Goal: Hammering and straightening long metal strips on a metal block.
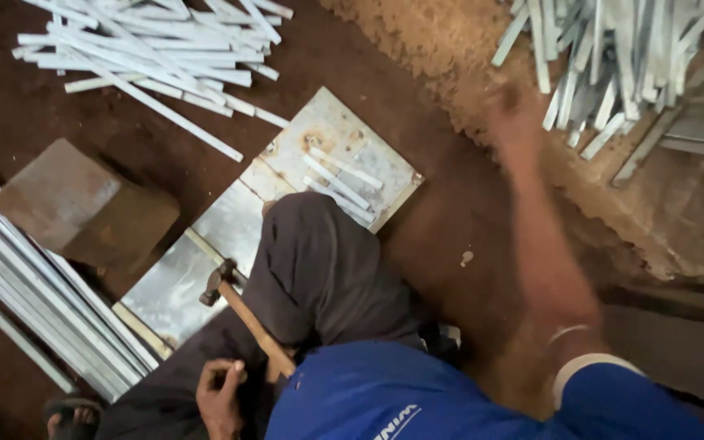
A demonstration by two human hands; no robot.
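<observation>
My left hand (222, 395) rests low by my thigh with the fingers curled and nothing visible in it. Just to its right lies the wooden handle of a hammer (242, 314), whose steel head sits on a flat metal plate (327, 138). My bent knee in dark trousers covers the plate's middle. A few short pale metal strips (340, 183) lie on the plate beyond the knee. My right arm stretches up and to the right, heavily blurred. My right hand (515, 110) is close to a heap of short metal strips (613, 57); its fingers cannot be made out.
Another heap of short strips (156, 49) lies at the top left. A rusty metal block (67, 200) sits left of the plate, with a bundle of long metal bars (34, 285) beside it. A sandy mound (450, 49) runs along the right. A sandalled foot (71, 411) shows at the bottom left.
</observation>
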